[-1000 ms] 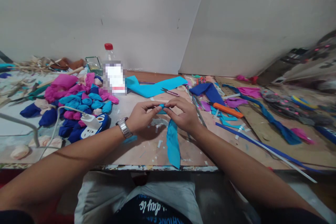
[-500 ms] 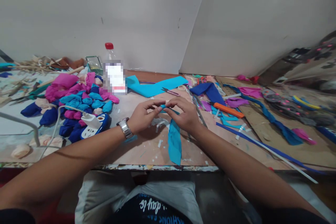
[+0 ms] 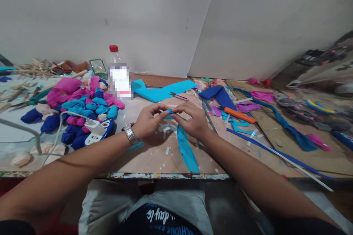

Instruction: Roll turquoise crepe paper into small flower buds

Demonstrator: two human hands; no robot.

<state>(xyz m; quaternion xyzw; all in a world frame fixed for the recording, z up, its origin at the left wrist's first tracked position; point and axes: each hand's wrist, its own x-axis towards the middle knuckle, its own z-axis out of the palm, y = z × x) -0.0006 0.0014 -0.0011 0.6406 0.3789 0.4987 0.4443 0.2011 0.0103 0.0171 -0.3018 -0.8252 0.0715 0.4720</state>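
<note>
Since the earlier frame, the loose tail of the strip [image 3: 187, 150] has swung to the right, its tip now lying farther from the left grip; both hands have stayed almost where they were. The left grip [image 3: 147, 121] and the right grip [image 3: 196, 120] meet at the fingertips, each pinched on the strip's upper end. From there the tail runs down below the right grip towards the near edge of the desk [image 3: 154, 161]; whether it touches the desk I cannot tell.

Only a short part between the fingertips looks gathered, while the long tail is ungathered, so most of this strip seems left to work. Left of the left grip, a pile of bundles [image 3: 79, 106] in pink and blues looks already shaped. Beyond both grips lies a flat cloth [image 3: 165, 93] in turquoise, apparently unworked, with a pointed tool [image 3: 179, 97] beside it. An orange cutter [image 3: 239, 115] lies right of the right grip.
</note>
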